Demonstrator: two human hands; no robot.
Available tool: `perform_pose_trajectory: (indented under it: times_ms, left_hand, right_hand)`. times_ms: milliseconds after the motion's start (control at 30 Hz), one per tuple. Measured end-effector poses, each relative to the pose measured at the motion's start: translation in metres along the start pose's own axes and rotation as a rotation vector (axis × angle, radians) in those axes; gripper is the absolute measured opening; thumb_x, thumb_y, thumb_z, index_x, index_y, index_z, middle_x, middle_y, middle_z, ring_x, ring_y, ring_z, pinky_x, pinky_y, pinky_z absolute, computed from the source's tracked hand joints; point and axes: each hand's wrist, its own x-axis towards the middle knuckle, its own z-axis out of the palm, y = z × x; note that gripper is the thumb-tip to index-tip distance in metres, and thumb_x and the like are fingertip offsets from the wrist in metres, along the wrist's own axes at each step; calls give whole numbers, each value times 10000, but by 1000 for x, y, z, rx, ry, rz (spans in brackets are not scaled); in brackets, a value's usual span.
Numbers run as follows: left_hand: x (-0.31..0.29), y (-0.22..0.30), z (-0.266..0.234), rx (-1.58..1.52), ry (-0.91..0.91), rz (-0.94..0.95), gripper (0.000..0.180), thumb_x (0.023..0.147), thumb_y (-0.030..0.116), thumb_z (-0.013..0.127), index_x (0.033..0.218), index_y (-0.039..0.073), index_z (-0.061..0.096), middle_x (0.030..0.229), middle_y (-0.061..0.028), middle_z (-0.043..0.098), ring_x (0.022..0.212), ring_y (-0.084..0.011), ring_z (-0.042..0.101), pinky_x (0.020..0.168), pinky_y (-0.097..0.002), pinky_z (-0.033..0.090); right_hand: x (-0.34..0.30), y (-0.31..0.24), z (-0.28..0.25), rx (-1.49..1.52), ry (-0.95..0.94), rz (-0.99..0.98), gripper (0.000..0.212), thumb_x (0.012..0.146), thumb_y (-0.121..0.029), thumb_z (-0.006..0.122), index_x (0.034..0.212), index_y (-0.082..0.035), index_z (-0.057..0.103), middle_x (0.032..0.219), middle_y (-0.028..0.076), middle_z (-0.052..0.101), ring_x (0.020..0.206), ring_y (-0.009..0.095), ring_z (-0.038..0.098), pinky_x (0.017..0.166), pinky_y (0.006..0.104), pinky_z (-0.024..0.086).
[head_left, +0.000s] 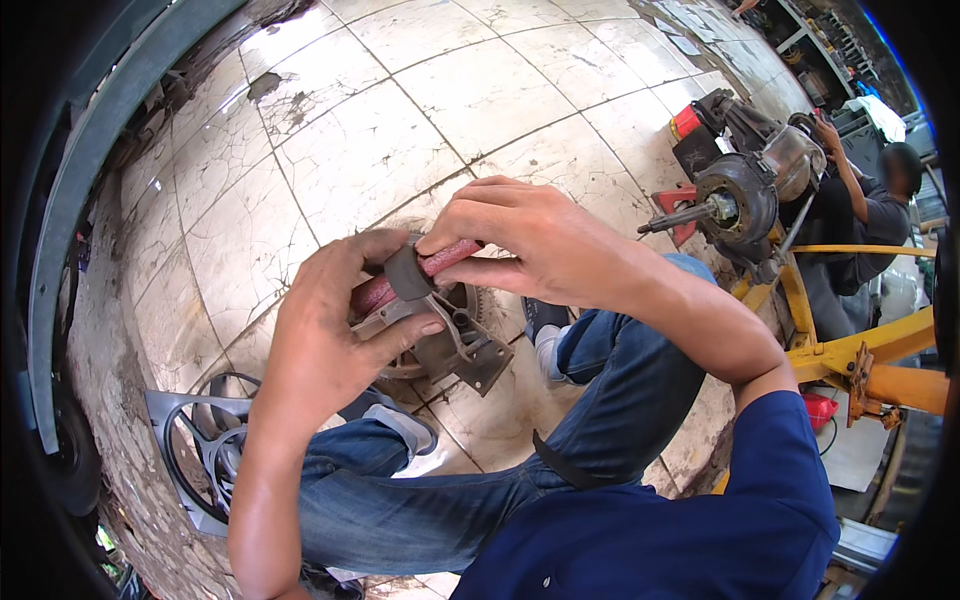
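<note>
My left hand (335,325) grips a grey metal part with curved arms, its thumb lying along the near side. A dark, curved band (405,274) stands between my two hands. Through or behind it runs a reddish, rough-textured strip (452,257); I cannot tell which. The strip's right end is pinched between the thumb and fingers of my right hand (510,232). Beneath them, a round toothed metal piece and a flat drilled plate (484,366) show partly, low over the floor between my legs. My fingers hide much of the part.
A silver wheel-like frame (205,450) lies at the left by the rough wall edge. To the right, a large greasy gearbox with a shaft (735,200) rests near a red stand (676,212) and a yellow frame (850,350). Another person (870,200) crouches behind it. Cracked tiles (460,90) cover the floor.
</note>
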Motion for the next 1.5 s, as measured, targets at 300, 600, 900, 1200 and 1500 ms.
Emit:
perform_pose_trajectory:
  times_ms: [300, 600, 900, 1200, 1500]
  left_hand:
    - [0, 4, 7, 375, 49, 221, 482, 709, 158, 835, 1118, 55, 603, 1032, -88, 669, 1011, -271, 637, 1049, -488, 405]
    - [-3, -3, 5, 307, 18, 177, 482, 711, 134, 834, 1123, 44, 601, 1020, -91, 679, 1020, -273, 634, 1059, -480, 403]
    - [-1, -14, -5, -490, -210, -394, 451, 745, 85, 833, 1117, -9, 594, 1062, -113, 676, 1032, -224, 630, 905, -341, 499]
    - [1, -24, -14, -172, -293, -211, 492, 775, 109, 816, 1186, -3, 570, 1158, -94, 649, 1046, -193, 615, 923, -339, 495]
    - [-2, -18, -6, -157, -151, -87, 430, 816, 68, 779, 1188, -3, 575, 1087, -77, 670, 1002, -182, 623, 877, -308, 512]
  right_hand:
    - [-3, 4, -13, 204, -335, 313, 375, 914, -338, 686, 1095, -11, 655, 838, 157, 698, 739, 312, 686, 681, 378, 528]
    - [6, -9, -16, 361, -323, 408, 311, 942, -290, 663, 1116, -32, 667, 815, 130, 703, 699, 248, 689, 648, 363, 518]
    - [-4, 11, 6, 34, -135, -65, 247, 912, -280, 681, 1041, -70, 664, 824, 120, 693, 762, 353, 654, 681, 404, 527]
    - [-3, 5, -3, 107, -231, 138, 253, 920, -272, 672, 1042, -50, 662, 834, 148, 693, 751, 366, 657, 664, 422, 519]
    - [2, 0, -7, 150, -294, 213, 269, 916, -279, 677, 1038, -39, 668, 901, 120, 713, 805, 346, 666, 705, 401, 535]
